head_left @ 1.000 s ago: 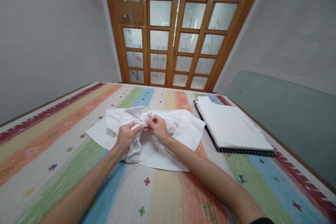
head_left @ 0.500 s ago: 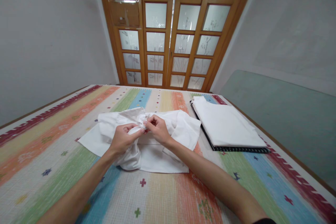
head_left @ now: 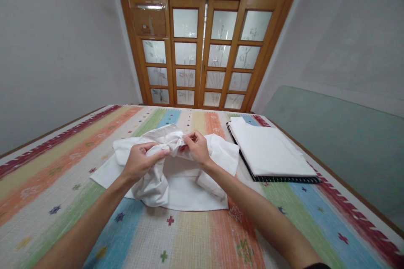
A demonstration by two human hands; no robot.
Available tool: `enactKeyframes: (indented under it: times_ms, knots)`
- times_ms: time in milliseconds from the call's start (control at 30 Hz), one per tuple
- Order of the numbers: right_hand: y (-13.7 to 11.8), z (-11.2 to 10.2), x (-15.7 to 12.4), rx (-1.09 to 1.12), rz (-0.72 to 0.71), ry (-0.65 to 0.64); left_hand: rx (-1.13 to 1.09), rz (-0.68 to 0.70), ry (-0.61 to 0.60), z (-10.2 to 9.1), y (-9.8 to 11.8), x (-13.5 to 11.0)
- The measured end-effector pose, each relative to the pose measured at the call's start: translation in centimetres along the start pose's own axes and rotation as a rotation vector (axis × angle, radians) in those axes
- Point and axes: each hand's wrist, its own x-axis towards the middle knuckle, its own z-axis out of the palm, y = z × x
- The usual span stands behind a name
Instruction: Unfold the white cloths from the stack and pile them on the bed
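Observation:
A crumpled white garment (head_left: 192, 191) lies spread and bunched on the striped tablecloth in front of me. My left hand (head_left: 143, 160) pinches a gathered fold of it between thumb and fingers. At the far side of the bunch, my right hand (head_left: 197, 146) grips the same cloth with thumb and fingertips. Between the two hands the fabric is raised and pulled into wrinkles. Which part of the garment I hold cannot be made out.
To the right lies a folded white garment (head_left: 271, 149) on top of a folded black patterned cloth (head_left: 287, 179). The multicoloured striped tablecloth (head_left: 63, 218) covers the table. A pale green panel (head_left: 341, 134) stands along the right edge, and wooden glazed doors (head_left: 202, 50) are beyond.
My hands have drawn apart, the left moving left and the right moving right, opening the gathered cloth between them. The view has tilted up slightly.

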Motion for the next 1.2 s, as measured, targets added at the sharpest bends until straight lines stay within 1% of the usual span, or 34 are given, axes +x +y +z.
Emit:
enactKeyframes:
  times_ms: [67,167,233,300,367,433,467,500,567,600,667,700,733,767,800,867,900,967,1033,1100,1200]
  knots:
    - [-0.8,-1.2,1.2,0.04,0.022,0.092,0.083,0.039,0.0,-1.2,0.9,0.3]
    - [-2.6,-3.0,3.2,0.15,0.067,0.19,0.171,0.092,0.018,-3.0,2.3,0.9]
    - [-4.2,-3.8,4.8,0.228,0.057,0.25,0.204,0.142,0.076,-3.7,3.0,1.2]
    - [-6.0,-4.2,6.2,0.297,0.003,0.302,0.228,0.207,0.166,-4.0,3.6,1.6]
    - [-7.6,-3.9,7.3,0.341,-0.062,0.308,0.261,0.268,0.27,-3.9,4.2,1.9]
    - [-8.7,-3.1,7.4,0.328,-0.134,0.254,0.301,0.32,0.37,-3.6,4.8,2.2]
    - [-9.0,-2.5,6.9,0.287,-0.179,0.209,0.319,0.345,0.416,-3.4,5.1,2.4]
    - [-9.1,-1.9,6.1,0.217,-0.228,0.155,0.334,0.367,0.456,-3.3,5.3,2.7]
    - [-8.6,-0.7,3.5,-0.022,-0.34,0.015,0.35,0.404,0.516,-3.3,5.5,3.3]
    - [-8.0,-0.2,2.0,-0.19,-0.388,-0.094,0.354,0.407,0.535,-3.4,5.5,3.7]
    - [-6.3,0.4,-0.8,-0.602,-0.471,-0.364,0.366,0.388,0.553,-3.7,5.3,4.6]
    - [-5.2,0.5,-2.0,-0.803,-0.502,-0.455,0.376,0.368,0.557,-3.9,5.1,5.0]
    - [-4.1,0.5,-2.8,-0.984,-0.502,-0.514,0.385,0.352,0.564,-4.1,4.9,5.5]
    - [-2.9,0.4,-3.2,-1.139,-0.472,-0.558,0.391,0.339,0.573,-4.3,4.8,5.9]
    - [-1.8,0.3,-3.4,-1.256,-0.423,-0.586,0.394,0.329,0.586,-4.5,4.6,6.3]
    - [0.1,-0.2,-3.0,-1.387,-0.332,-0.625,0.376,0.305,0.626,-5.0,4.4,7.1]
    - [0.7,-0.5,-2.5,-1.423,-0.311,-0.645,0.357,0.289,0.652,-5.3,4.3,7.5]
    - [1.4,-1.2,-1.4,-1.477,-0.326,-0.685,0.319,0.248,0.721,-6.1,3.9,8.4]
    - [1.1,-2.2,-0.1,-1.518,-0.375,-0.7,0.293,0.204,0.802,-7.4,3.2,9.3]
    - [0.2,-3.4,1.0,-1.549,-0.404,-0.683,0.286,0.159,0.877,-8.9,2.2,10.1]
    - [-1.2,-6.1,2.7,-1.636,-0.359,-0.634,0.27,0.059,0.962,-11.4,0.2,10.6]
